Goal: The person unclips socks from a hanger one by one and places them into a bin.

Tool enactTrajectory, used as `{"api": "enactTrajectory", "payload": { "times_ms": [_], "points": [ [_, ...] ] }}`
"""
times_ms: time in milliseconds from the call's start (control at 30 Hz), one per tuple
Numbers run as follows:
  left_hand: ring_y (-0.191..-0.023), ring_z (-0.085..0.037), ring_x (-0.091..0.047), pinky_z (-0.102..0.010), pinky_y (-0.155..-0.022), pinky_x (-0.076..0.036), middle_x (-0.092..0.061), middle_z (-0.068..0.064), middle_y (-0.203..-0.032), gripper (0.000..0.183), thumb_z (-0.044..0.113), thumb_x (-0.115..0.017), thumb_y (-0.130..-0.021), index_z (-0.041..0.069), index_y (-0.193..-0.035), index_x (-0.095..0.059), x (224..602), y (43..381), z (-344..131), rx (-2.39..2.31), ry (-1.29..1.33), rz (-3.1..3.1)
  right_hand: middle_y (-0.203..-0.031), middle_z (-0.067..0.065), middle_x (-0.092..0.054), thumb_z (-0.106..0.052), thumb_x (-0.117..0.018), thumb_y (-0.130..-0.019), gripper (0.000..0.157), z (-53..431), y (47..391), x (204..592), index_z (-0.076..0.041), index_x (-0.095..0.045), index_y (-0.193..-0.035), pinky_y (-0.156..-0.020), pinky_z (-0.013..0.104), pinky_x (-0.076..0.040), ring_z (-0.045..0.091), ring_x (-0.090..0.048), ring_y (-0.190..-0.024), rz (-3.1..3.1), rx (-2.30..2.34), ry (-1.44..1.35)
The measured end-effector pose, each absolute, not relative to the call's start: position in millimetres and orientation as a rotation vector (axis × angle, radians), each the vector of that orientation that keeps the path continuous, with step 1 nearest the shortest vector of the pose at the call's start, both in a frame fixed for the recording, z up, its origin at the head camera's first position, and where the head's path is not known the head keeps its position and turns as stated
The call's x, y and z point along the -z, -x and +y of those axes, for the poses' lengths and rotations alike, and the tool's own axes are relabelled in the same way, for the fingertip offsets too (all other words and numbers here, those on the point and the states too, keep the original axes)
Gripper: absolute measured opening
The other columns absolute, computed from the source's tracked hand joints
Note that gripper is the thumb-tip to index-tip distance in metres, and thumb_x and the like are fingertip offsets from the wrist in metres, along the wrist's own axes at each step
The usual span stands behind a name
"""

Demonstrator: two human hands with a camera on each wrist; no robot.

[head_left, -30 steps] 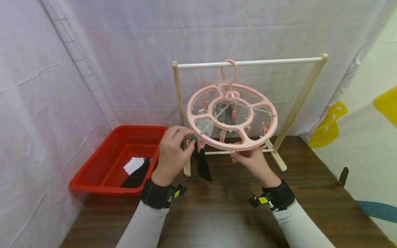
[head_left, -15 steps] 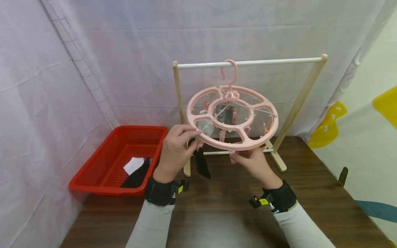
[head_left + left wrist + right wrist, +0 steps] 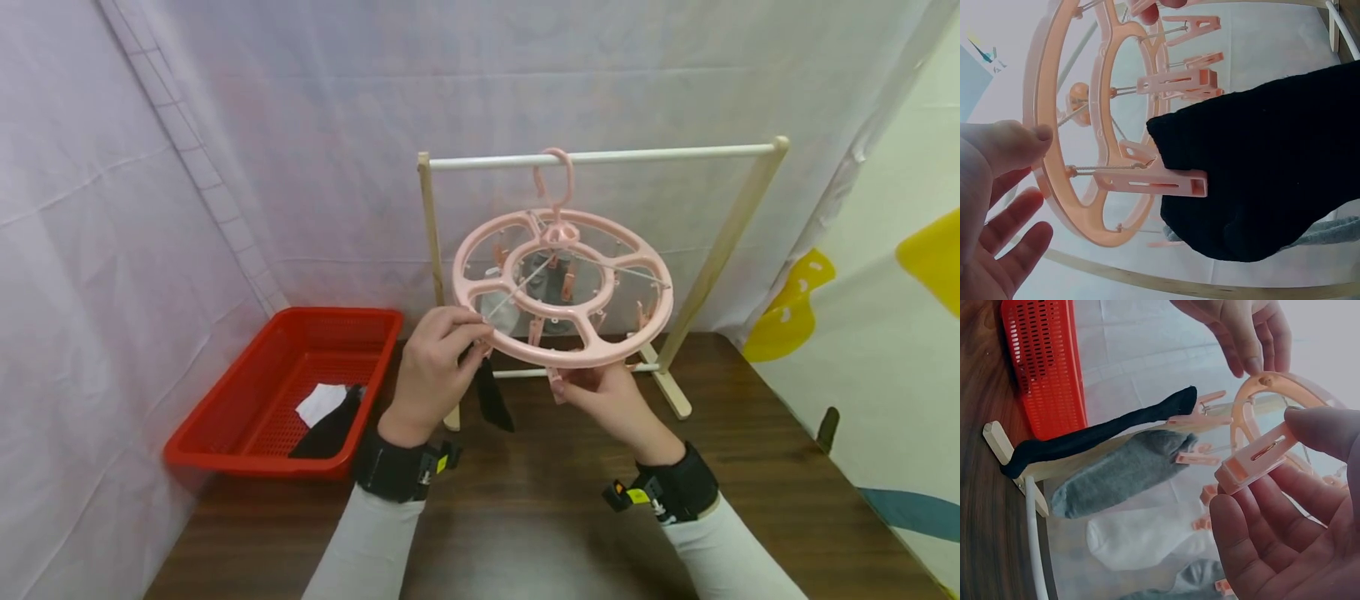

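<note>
A round pink clip hanger (image 3: 525, 348) hangs by its hook from a rack's bar. My left hand (image 3: 433, 367) pinches its near-left rim, thumb on one side and fingers behind. Just below that hand, a black sock (image 3: 1260, 169) dangles from a pink clothespin (image 3: 1147, 183) whose jaws are closed on the fabric. My right hand (image 3: 613, 404) holds another clothespin (image 3: 1254, 459) under the front rim, between thumb and fingers; no cloth is in it. A grey sock (image 3: 1122, 475) and a white sock (image 3: 1132, 537) hang from other clips in the right wrist view.
The rack has a white top bar (image 3: 660, 156) and wooden legs standing on a dark wooden table (image 3: 517, 517). On the left is a red basket (image 3: 247, 461) with a white cloth piece (image 3: 321, 403) and a black one (image 3: 330, 429) inside. White curtains surround the back.
My left hand has shifted right, from the black sock and its clip up to the hanger's rim. The right hand stays at its clothespin, almost in place.
</note>
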State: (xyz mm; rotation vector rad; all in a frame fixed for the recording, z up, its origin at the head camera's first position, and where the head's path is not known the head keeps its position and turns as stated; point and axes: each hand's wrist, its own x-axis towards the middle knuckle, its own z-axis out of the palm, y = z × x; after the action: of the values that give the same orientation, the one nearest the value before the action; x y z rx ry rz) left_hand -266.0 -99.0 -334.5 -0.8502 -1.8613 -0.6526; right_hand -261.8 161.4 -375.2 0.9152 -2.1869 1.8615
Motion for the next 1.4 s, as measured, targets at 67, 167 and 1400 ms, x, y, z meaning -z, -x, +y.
{"api": "enactTrajectory", "payload": {
  "times_ms": [67, 167, 1400],
  "points": [
    [-0.104, -0.025, -0.060, -0.036, -0.095, -0.048, -0.068, -0.007, -0.104, 0.016, 0.014, -0.076, -0.083, 0.011, -0.099, -0.076, 334.6, 266.3, -98.0, 0.647, 0.857, -1.849, -0.088, 0.016, -0.063, -0.006, -0.070, -0.087, 0.026, 161.2, 261.0, 373.9, -0.005, -0.059, -0.110, -0.068, 0.033, -0.058, 0.023, -0.064, -0.079, -2.196, -1.846, -0.915],
    [-0.104, -0.025, -0.060, -0.036, -0.093, -0.049, -0.068, -0.007, -0.104, 0.014, 0.013, -0.075, -0.084, 0.011, -0.098, -0.076, 334.9, 266.5, -95.6, 0.638, 0.859, -1.828, -0.089, 0.017, -0.064, -0.005, -0.070, -0.087, 0.027, 160.7, 259.8, 372.2, -0.004, -0.059, -0.111, -0.069, 0.033, -0.058, 0.022, -0.065, -0.080, -2.207, -1.830, -0.917],
    [-0.104, -0.025, -0.060, -0.036, -0.092, -0.051, -0.067, -0.008, -0.105, 0.014, 0.016, -0.073, -0.086, 0.011, -0.099, -0.075, 336.7, 262.9, -89.8, 0.637, 0.834, -1.836, -0.097, 0.004, -0.066, -0.007, -0.079, -0.070, 0.030, 166.5, 181.2, 311.6, -0.011, -0.073, -0.098, -0.077, 0.038, -0.043, 0.028, -0.056, -0.091, -2.039, -0.566, -0.687]
  ]
}}
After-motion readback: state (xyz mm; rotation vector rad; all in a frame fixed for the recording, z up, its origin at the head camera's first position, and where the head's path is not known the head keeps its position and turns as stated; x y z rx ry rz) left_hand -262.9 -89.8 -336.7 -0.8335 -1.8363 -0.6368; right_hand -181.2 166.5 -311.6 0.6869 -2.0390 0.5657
